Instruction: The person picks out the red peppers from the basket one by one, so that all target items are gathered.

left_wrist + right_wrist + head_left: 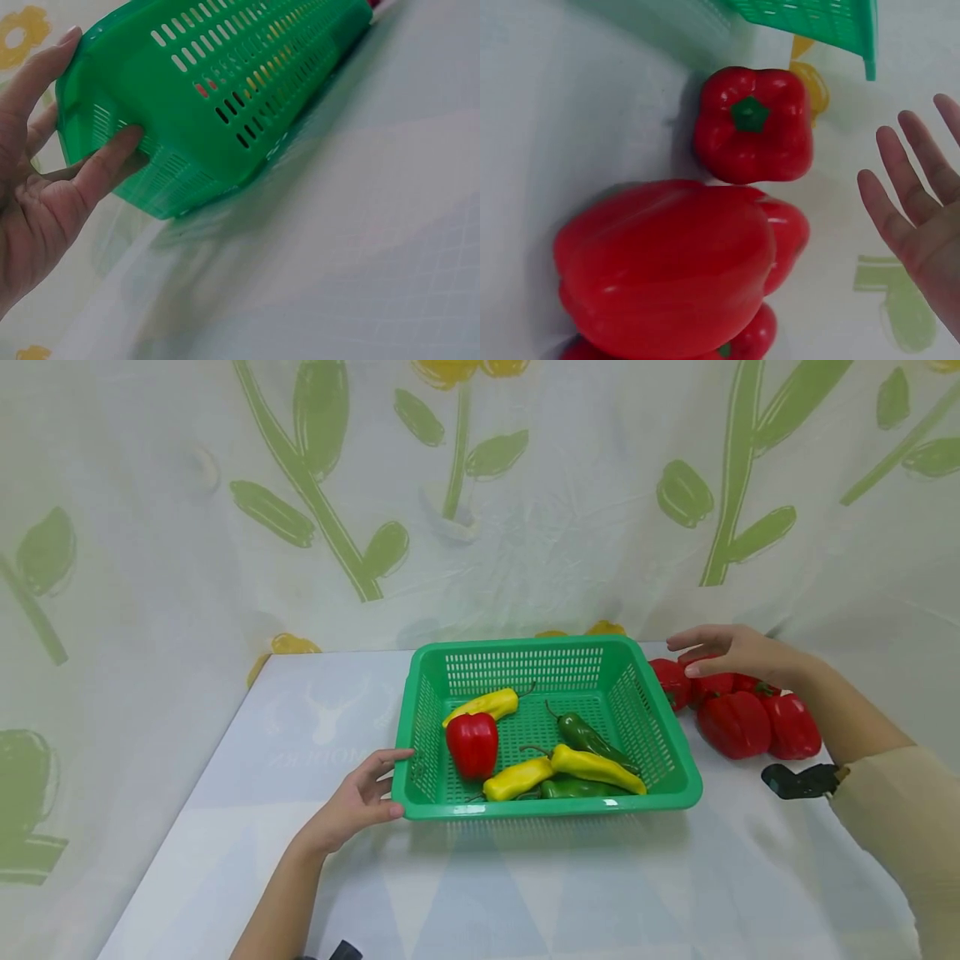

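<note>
A green plastic basket holds a red bell pepper, several yellow peppers and two green peppers. At its left side, my left hand touches the rim with the index fingertip, the thumb close to the front corner. The left wrist view shows the thumb against the basket's outer wall. My right hand hovers over several red bell peppers to the right of the basket, fingers spread and holding nothing. One red bell pepper stands stem up near the basket in the right wrist view.
The basket rests on a white table with pale blue triangles. A light curtain with a green plant print hangs directly behind it. A black strap end sticks out at the right sleeve.
</note>
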Demonstrator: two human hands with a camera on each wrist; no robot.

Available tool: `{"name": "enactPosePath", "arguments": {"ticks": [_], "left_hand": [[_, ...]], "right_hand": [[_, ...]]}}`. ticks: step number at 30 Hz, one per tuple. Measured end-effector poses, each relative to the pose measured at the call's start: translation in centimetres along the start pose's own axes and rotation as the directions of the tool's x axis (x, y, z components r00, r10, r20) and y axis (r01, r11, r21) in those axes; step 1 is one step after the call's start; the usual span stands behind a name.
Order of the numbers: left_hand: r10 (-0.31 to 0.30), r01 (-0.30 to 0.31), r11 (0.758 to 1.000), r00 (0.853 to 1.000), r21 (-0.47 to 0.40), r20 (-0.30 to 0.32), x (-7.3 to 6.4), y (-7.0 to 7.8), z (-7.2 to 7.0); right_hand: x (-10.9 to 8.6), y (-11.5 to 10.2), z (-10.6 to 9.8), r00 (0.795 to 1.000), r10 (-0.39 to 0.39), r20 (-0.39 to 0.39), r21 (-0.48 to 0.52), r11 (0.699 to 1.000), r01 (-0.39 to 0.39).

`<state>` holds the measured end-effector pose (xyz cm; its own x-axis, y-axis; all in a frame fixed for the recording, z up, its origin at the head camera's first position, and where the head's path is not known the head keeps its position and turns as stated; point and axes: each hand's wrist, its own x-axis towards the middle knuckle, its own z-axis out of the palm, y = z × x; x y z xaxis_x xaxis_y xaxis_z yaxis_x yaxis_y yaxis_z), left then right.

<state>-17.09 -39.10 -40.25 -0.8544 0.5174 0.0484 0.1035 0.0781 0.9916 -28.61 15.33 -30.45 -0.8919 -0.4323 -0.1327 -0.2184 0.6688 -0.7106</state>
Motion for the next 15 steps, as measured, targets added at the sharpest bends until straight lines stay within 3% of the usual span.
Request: {"name": "enactPosePath", "arguments": {"ticks": [9, 15], "left_hand": [[0.005, -0.005, 1.000, 1.000, -0.002, 0.001, 0.0, 0.0, 0.0], [0.004, -0.004, 1.000, 1.000, -0.002, 0.001, 0.0, 0.0, 0.0]], "right_hand": [[1.1, -2.0, 0.0, 0.998, -0.051, 0.036, 0.027, 0.998, 0.050], [2.2, -2.9, 0.1, 0.991, -0.080, 0.106, 0.051, 0.996, 0.075]]}}
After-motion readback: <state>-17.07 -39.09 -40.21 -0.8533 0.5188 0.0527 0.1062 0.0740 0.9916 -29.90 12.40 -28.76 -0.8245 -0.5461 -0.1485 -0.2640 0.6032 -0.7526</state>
